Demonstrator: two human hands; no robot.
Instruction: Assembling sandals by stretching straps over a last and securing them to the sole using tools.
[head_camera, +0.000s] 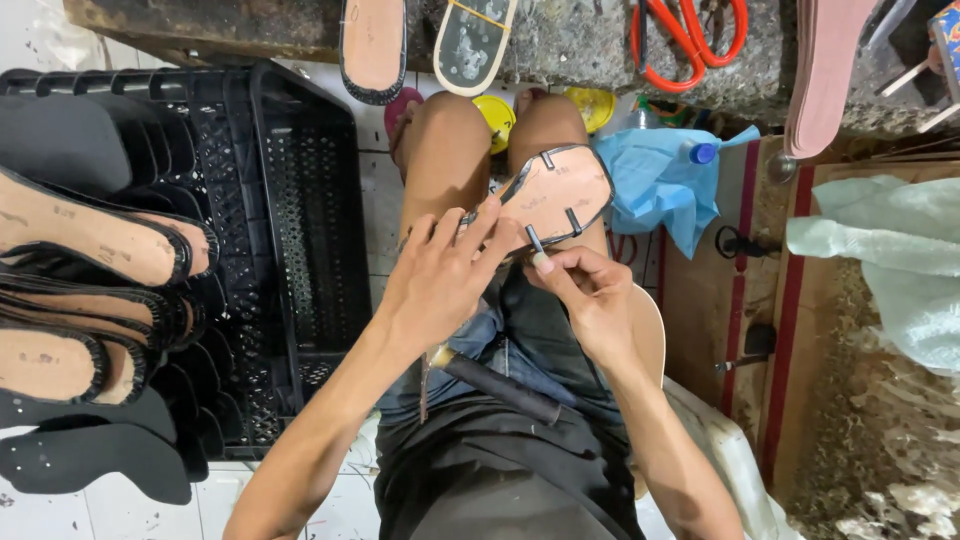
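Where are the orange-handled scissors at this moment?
The orange-handled scissors lie on the dark workbench at the top of the head view, right of centre, above the blue cloth.

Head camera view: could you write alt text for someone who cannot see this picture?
Seen from above, a seated person's left hand steadies a tan sandal sole on their knees while the right hand pinches a dark strap end at its edge. A black crate of similar soles sits on one side; orange scissors lie on the workbench above.
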